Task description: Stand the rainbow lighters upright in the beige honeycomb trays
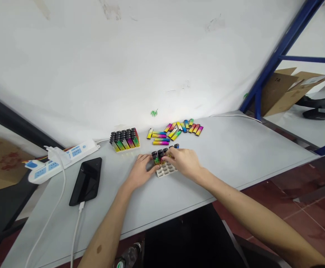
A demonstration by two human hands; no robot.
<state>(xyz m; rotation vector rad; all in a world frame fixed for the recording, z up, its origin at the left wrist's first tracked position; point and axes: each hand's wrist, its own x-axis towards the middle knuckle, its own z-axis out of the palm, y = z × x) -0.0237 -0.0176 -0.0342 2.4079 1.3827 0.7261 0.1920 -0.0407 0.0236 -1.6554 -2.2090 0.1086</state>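
A white tray (166, 169) with rows of holes sits on the table, its front holes vacant. Black-topped lighters (156, 159) stand upright in its back part. My left hand (140, 170) is at the tray's left end, thumb and fingers against its corner, holding it. Over the tray is my right hand (187, 160), its thumb and fingers pinched on a lighter (163, 158) with a black top; the hand covers the tray's right part. Behind lie several loose colourful lighters (160, 143), flat on the table.
To the left stands a full block of upright lighters (125, 140). A black phone (86, 181) on a white cable and a power strip (64, 160) lie farther left. The white wall (151, 67) bounds the back; a blue frame (279, 56) rises at right.
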